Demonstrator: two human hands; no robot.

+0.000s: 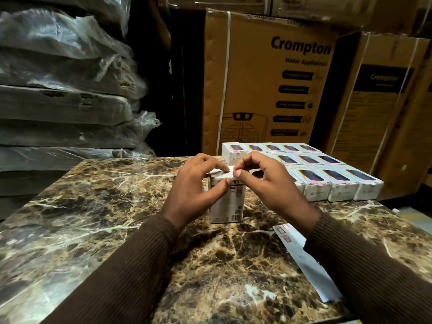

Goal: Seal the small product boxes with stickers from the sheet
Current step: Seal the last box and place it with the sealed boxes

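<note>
One small white product box [226, 203] stands upright on its end in the middle of the marble-pattern tabletop [98, 206], barcode face toward the camera. Standing it up puts the top flap edge within reach of both hands. Left hand [194, 183] wraps the upper left part of the box, thumb on the front face and fingers curled over the top, likely to steady it and hold the flap down. Right hand [264, 181] pinches a small pale sticker [230, 171] at the top edge between thumb and forefinger, seemingly laying it across the seam. Can't tell whether it is stuck down yet.

Sticker sheet [301, 253] lies flat near the right forearm, close to the box, so the next sticker is a short reach. A few pink-edged stickers show at its near-box end.

Behind the right hand sits a tight block of product boxes [327, 176] lying flat in rows at the far right of the table, pink seals visible on their edges. Probably the finished batch, kept out of the way.

Behind the table: Crompton cartons [268, 90], and plastic-wrapped stacks [65, 78] to the left.
</note>
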